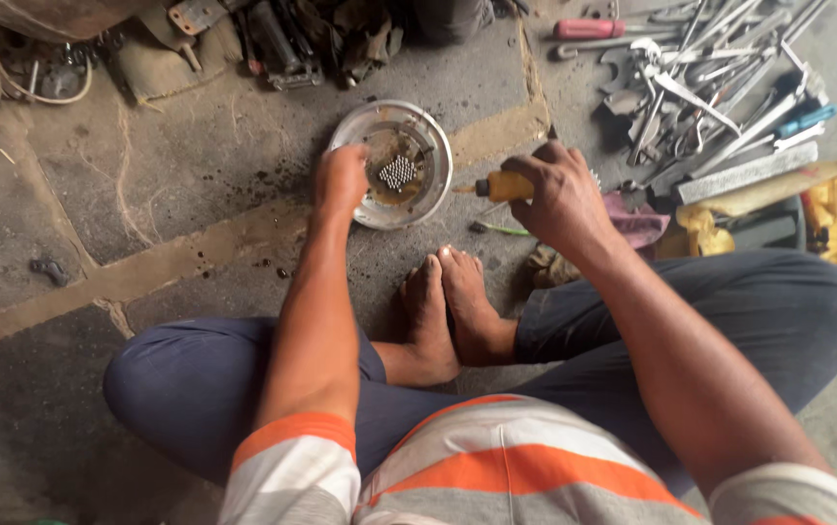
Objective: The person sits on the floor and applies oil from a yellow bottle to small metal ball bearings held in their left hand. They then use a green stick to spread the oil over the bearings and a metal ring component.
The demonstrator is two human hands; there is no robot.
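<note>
Sitting cross-legged on stone floor (195, 165), person steadies metal bowl (435, 156) at its near rim, left hand (341, 180) fingers curled. Steel ball bearings (397, 172) cluster inside the bowl. Right hand (559, 194) grips yellow-handled screwdriver (501, 186), tip toward bowl. Wrench pile (710, 83) lies right.

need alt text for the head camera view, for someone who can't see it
A person sits cross-legged on a stone floor, left hand on the rim of a round metal dish holding small steel balls, right hand gripping a yellow-handled screwdriver. A pile of wrenches lies to the right.
</note>
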